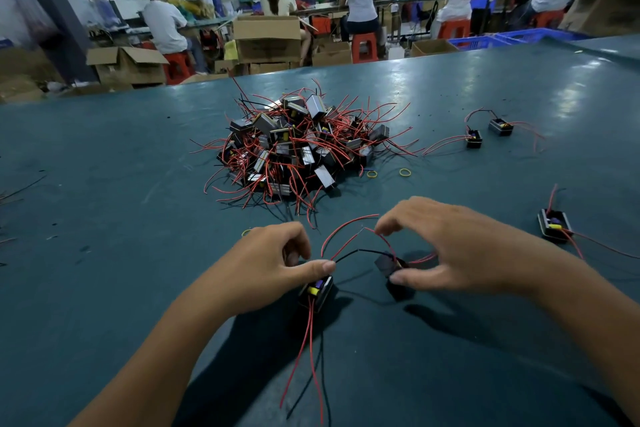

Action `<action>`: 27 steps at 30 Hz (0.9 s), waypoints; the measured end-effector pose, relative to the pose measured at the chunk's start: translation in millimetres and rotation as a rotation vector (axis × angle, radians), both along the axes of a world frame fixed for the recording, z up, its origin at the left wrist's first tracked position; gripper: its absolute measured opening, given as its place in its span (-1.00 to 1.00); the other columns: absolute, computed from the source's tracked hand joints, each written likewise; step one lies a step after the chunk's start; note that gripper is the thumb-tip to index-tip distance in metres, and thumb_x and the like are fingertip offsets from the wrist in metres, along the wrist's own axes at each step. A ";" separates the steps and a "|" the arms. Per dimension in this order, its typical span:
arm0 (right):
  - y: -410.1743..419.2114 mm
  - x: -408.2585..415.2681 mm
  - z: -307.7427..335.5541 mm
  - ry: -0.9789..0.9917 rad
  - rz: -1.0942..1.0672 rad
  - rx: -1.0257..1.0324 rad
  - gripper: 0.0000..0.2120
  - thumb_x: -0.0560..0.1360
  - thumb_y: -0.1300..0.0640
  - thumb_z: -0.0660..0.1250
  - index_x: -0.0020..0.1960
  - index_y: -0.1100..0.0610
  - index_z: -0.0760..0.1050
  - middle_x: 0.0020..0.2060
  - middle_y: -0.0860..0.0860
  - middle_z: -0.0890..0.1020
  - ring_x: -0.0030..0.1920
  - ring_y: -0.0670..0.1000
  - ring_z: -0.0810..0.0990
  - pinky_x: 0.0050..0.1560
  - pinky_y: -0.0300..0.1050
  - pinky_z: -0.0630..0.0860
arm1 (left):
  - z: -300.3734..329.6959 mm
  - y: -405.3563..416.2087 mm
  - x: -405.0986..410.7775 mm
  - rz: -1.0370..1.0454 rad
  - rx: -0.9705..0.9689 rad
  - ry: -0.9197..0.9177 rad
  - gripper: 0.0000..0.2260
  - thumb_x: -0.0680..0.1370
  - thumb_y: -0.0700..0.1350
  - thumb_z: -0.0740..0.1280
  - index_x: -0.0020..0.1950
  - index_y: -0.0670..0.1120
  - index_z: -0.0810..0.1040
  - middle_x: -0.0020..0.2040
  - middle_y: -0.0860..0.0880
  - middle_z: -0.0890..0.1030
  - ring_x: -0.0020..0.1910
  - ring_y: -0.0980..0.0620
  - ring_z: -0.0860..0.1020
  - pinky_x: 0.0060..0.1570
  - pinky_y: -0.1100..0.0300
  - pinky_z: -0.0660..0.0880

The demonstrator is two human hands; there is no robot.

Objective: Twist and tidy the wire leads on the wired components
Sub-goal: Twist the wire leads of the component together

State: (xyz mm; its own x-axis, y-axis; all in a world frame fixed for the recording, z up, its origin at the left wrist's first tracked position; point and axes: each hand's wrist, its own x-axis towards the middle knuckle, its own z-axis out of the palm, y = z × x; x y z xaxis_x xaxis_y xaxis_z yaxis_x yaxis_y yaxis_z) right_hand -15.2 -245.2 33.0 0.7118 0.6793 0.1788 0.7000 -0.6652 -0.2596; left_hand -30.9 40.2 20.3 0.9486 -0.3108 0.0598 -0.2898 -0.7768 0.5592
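Trailing toward the viewer, red leads (304, 347) of left-hand (273, 260) component (317, 289).

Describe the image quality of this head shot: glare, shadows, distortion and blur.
Head view: overhead lights throw pale glare patches on the green table; the left hand and right hand cast dark shadows toward the viewer; wide-angle distortion bows the table's far edge and stretches the forearms; the pile of wired components is sharp, while the seated workers behind are soft.
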 end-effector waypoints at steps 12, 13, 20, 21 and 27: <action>8.7 -0.5 -4.8 0.091 -0.062 -0.102 -0.78 0.53 -0.16 0.32 0.12 -0.11 0.48 -0.03 -0.24 0.56 0.01 -0.17 0.51 0.12 -0.12 0.46 | -0.6 -6.5 -8.0 -0.034 0.219 0.144 -0.61 0.36 0.36 0.44 -0.11 0.09 0.50 -0.29 0.11 0.57 -0.33 0.19 0.50 -0.30 0.23 0.39; 10.6 -1.3 -7.0 0.099 -0.066 -0.084 -0.78 0.52 -0.17 0.32 0.09 -0.11 0.47 -0.04 -0.24 0.55 0.00 -0.17 0.51 0.11 -0.14 0.46 | -0.5 -8.1 -7.8 -0.022 0.191 0.149 -0.67 0.41 0.27 0.46 -0.11 0.05 0.52 -0.27 0.08 0.60 -0.30 0.16 0.53 -0.28 0.19 0.42; 21.9 -6.0 -10.1 0.368 -0.168 0.448 -0.86 0.48 -0.02 0.45 -0.14 -0.04 0.49 -0.29 -0.07 0.67 -0.33 -0.14 0.59 -0.26 -0.26 0.51 | 0.0 -22.0 -8.5 0.047 -0.545 0.341 -0.85 0.55 -0.05 0.44 -0.03 -0.13 0.59 -0.26 -0.06 0.62 -0.33 0.01 0.54 -0.35 0.21 0.45; 24.3 -7.0 -10.4 0.424 -0.175 0.487 -0.87 0.49 0.01 0.44 -0.14 -0.02 0.49 -0.31 -0.02 0.67 -0.36 -0.08 0.60 -0.28 -0.19 0.54 | -1.0 -23.6 -8.7 0.037 -0.617 0.366 -0.83 0.54 -0.05 0.45 -0.01 -0.15 0.59 -0.24 -0.08 0.61 -0.32 -0.01 0.54 -0.34 0.21 0.47; 35.6 -11.8 -12.1 0.686 -0.217 0.679 -0.87 0.55 0.13 0.38 -0.08 0.18 0.49 -0.30 0.16 0.67 -0.29 0.27 0.65 -0.25 0.19 0.56 | -4.4 -32.3 -10.3 0.034 -0.877 0.452 -0.63 0.44 -0.01 0.47 0.09 -0.25 0.59 -0.13 -0.17 0.63 -0.28 -0.03 0.52 -0.26 0.20 0.50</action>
